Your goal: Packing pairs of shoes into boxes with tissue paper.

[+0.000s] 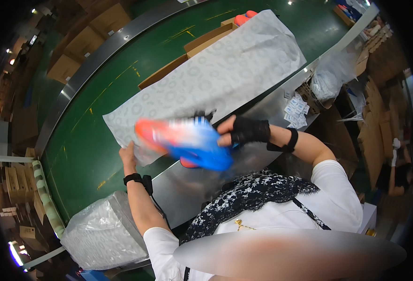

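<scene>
My right hand (246, 131), in a black fingerless glove, grips one end of a sports shoe (202, 143). The shoe is blue, white and orange, smeared by motion, and tilted over the near edge of the paper. A long sheet of white printed wrapping paper (230, 70) lies across an open cardboard box (209, 40). At the paper's near left corner, my left hand (128, 155) is closed on the edge of the sheet. Orange shoe parts (244, 18) show past the paper's far end.
A green conveyor belt (108, 103) runs beneath the box, with a metal rail on its far side. Plastic-wrapped paper sheets (103, 234) sit at the near left. Small white packets (296, 111) and a basket with clear plastic (326, 84) are at the right. Cartons (91, 35) stand beyond.
</scene>
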Demonstrator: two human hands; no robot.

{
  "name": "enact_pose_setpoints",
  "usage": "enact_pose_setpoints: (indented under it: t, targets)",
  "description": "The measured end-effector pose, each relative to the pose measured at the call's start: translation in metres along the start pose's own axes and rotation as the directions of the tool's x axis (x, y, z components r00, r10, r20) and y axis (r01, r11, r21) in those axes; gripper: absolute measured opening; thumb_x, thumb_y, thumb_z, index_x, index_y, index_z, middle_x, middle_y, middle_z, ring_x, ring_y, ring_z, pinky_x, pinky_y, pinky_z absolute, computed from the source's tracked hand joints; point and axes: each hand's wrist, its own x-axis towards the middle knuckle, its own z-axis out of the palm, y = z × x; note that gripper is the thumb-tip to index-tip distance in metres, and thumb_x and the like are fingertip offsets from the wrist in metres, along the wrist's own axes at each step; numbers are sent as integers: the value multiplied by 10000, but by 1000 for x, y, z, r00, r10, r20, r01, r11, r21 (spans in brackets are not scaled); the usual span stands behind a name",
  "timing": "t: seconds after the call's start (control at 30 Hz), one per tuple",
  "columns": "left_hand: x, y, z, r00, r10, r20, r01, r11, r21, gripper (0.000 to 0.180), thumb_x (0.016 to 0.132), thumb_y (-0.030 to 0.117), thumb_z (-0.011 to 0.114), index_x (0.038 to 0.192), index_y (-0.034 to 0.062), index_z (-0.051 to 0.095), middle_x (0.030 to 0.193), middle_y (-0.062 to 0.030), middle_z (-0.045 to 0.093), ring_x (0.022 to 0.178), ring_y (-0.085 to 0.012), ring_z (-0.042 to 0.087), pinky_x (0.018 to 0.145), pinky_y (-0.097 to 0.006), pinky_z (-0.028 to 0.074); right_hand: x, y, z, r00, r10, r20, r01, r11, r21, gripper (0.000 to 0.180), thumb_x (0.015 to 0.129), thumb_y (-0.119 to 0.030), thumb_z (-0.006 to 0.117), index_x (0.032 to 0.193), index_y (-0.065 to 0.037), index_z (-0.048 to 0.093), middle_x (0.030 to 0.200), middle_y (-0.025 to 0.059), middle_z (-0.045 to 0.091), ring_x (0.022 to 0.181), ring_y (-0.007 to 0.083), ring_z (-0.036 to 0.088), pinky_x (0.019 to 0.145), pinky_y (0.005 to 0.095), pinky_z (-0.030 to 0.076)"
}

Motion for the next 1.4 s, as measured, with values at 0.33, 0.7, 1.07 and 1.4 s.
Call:
enact_pose_setpoints:
  t: [0.33, 0.7, 1.07, 1.4]
  targets:
    - [-66, 136, 70, 918, 236, 317, -162, 957, -242, 283, 804, 155, 617, 1023, -20, 576, 905, -83, 614, 773, -153, 581, 680, -277, 469, 168, 122, 22, 913, 90, -397, -114, 993, -37, 212, 715, -232, 605, 684, -34, 534, 593, 124, 532, 507, 235, 492, 514, 334, 404]
    - [-70, 41, 139, 672, 57, 738, -740, 58, 670, 328, 747, 409, 594, 1006, 214, 645, 1375, -139, 302, 1288, -344, 212, 919, -680, 144, 43, 73, 10, 895, -424, -138, 150, 577, -803, 262, 695, -284, 638, 829, -72, 565, 839, 95, 567, 888, 252, 537, 768, 373, 392]
    - [-167, 64, 133, 552, 272, 788, -681, 692, 238, 678, 575, 376, 776, 1080, -7, 539, 1079, -203, 558, 983, -314, 554, 842, -362, 434, -29, 111, 15, 936, -289, 199, 250, 151, -956, 117, 616, -235, 620, 656, -140, 563, 716, -39, 553, 799, 152, 490, 698, 361, 357]
    - [-206, 107, 91, 691, 128, 712, -368, 909, 194, 563, 530, 184, 808, 1004, -1, 567, 880, -46, 615, 795, -90, 550, 745, -250, 449, 10, -92, -27, 864, -475, 170, 503, 832, -233, 154, 765, -198, 599, 798, -66, 671, 755, 18, 645, 774, 129, 579, 638, 270, 470]
